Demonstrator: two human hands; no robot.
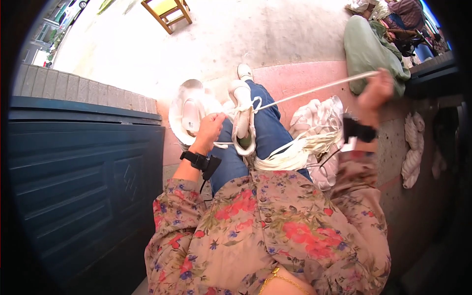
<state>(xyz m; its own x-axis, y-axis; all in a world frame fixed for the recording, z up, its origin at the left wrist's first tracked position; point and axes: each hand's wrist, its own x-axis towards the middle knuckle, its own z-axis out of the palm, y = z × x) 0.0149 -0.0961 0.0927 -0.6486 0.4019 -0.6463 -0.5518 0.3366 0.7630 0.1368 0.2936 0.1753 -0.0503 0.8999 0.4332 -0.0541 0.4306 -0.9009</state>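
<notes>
A white shoe (244, 129) rests upright between my thighs, its opening facing me and greenish inside. From its eyelets a white shoelace (314, 92) runs taut up to the right. At the far end of that lace, my right hand (376, 92) is closed round it, raised out to the side and a little blurred. My left hand (211, 128) is at the shoe's left side, fingers pinched on a lace; the fingertips are partly hidden. Over my right thigh lies a loose bundle of cream-white laces (285, 157).
White shoes (317, 116) are heaped by my right leg. Left of my legs sits a pale round container (176, 125) with white shoes. A green sack (366, 49) stands beyond my right hand; a twisted white bundle (413, 150) lies right. A wooden stool (167, 14) is ahead.
</notes>
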